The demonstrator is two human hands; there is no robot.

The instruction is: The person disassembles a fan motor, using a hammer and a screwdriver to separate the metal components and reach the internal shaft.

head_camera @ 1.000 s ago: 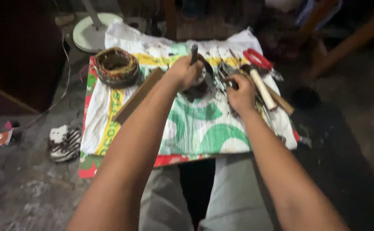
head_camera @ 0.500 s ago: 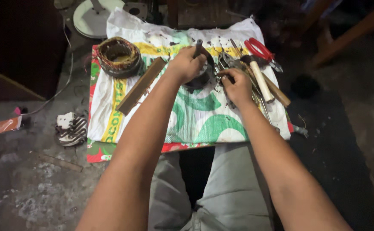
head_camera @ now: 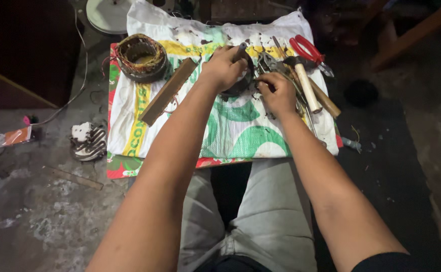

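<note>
Working surface: one woven sack cloth (head_camera: 230,136), white with green and yellow print, spread over a low bench with a red floral layer showing at its near edge.

Left hand (head_camera: 224,66): fingers closed around the dark handle of a thin tool (head_camera: 241,49), whose tip points far and slightly right. The hand rests on top of one dark round metal part (head_camera: 240,85), near the middle of the cloth at its far side.

Right hand (head_camera: 276,92): just right of the round part and touching its right rim, fingers curled together; what they pinch is hidden, so I cannot tell whether anything is held. Both hands sit at the part; the left covers it from above, the right meets it from the side.

Other items, counted:
- One wound stator coil ring (head_camera: 141,57), far left on the cloth, well apart from the hands.
- One flat wooden bar (head_camera: 169,90), long axis running near-left to far-right, between the coil and the left hand.
- One hammer with pale handle (head_camera: 307,86), right of the right hand, long axis near-to-far.
- One pair of red-handled scissors (head_camera: 306,49), far right.
- A cluster of metal hand tools beside the hammer; count unclear.
- One striped cloth bundle (head_camera: 87,142) on the floor, left of the bench.
</note>
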